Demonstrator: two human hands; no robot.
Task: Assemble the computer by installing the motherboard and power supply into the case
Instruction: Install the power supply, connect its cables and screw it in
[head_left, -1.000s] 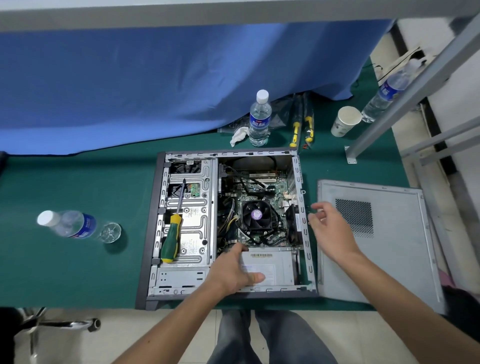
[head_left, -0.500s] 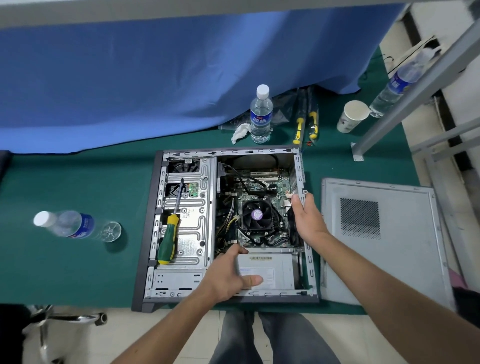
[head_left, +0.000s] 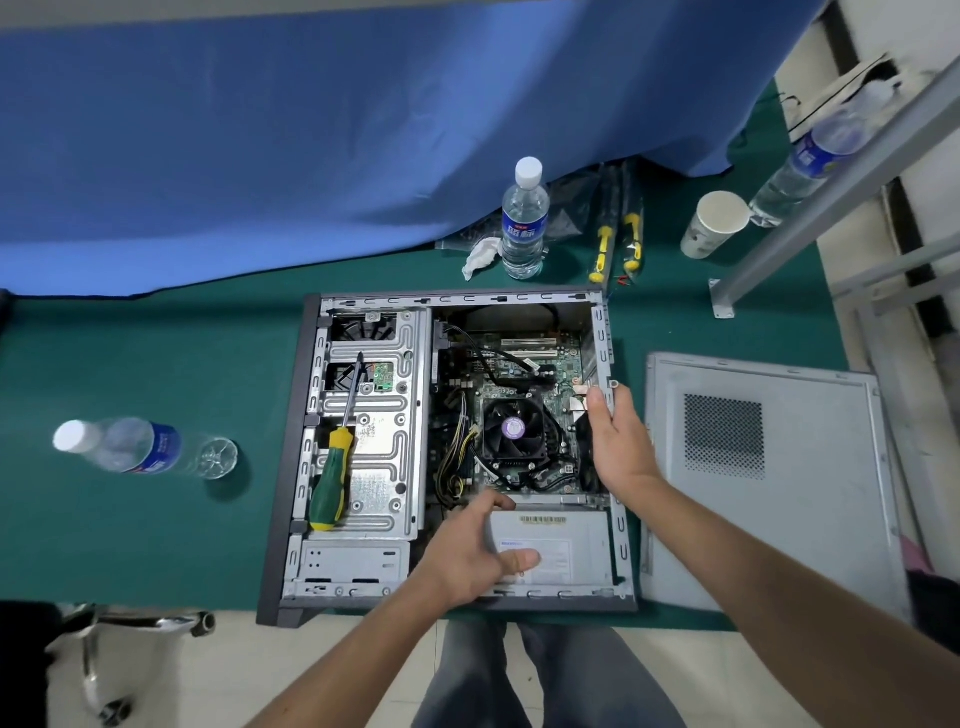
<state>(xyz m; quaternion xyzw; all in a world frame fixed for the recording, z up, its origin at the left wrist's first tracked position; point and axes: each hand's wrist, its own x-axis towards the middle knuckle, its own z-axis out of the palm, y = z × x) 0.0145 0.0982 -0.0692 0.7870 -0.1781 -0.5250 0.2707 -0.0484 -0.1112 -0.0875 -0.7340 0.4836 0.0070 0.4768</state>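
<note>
Green counter (head_left: 156, 519) carries the open case (head_left: 291, 467). My left hand (head_left: 467, 561) grips the power supply (head_left: 566, 551) in the near right corner, thumb on top; my right hand (head_left: 618, 441) holds the case's right wall, beside the motherboard (head_left: 519, 364). I'd steady the case while seating it square.

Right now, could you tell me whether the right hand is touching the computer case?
Touching. The head view shows the right hand gripping the right wall of the case, fingers wrapped over its metal rim.
</note>
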